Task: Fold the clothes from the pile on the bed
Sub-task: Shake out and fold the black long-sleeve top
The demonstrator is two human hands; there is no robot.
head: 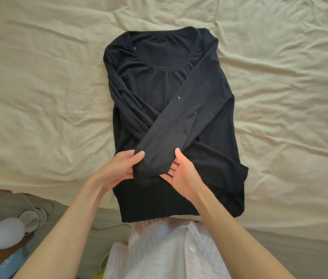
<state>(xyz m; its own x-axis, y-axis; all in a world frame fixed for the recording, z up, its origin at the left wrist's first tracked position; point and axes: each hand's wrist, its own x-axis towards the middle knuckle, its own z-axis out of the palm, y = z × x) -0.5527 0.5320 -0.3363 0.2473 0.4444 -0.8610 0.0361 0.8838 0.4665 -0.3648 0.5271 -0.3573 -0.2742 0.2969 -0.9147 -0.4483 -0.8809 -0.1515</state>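
Black knit fabric fills the middle of the view: a long-sleeved top (171, 93) with a scooped, gathered neckline lies face up on the bed, its collar pointing away from the person and its hem nearest them. Both sleeves are folded inward across the chest, so they cross over the lower front. The upper sleeve (181, 117) runs from the far right shoulder down toward the near left, and its cuff end is lifted slightly off the body of the top.

The left hand (122, 168) pinches that cuff from its left side, thumb on top of the fabric and fingers curled beneath it. The right hand (179, 170) holds the same cuff from the right side, thumb raised against the edge of the sleeve and fingers spread under the cloth, palm turned up and partly visible.

The top rests on a wrinkled beige bedsheet (38, 87) that covers nearly all the bed around it. At the near edge, just below the hem, the person's pale pink patterned garment (165, 252) shows. To the near left lies a white fluffy pom-pom (6, 234), beside some light cords and grey cloth.
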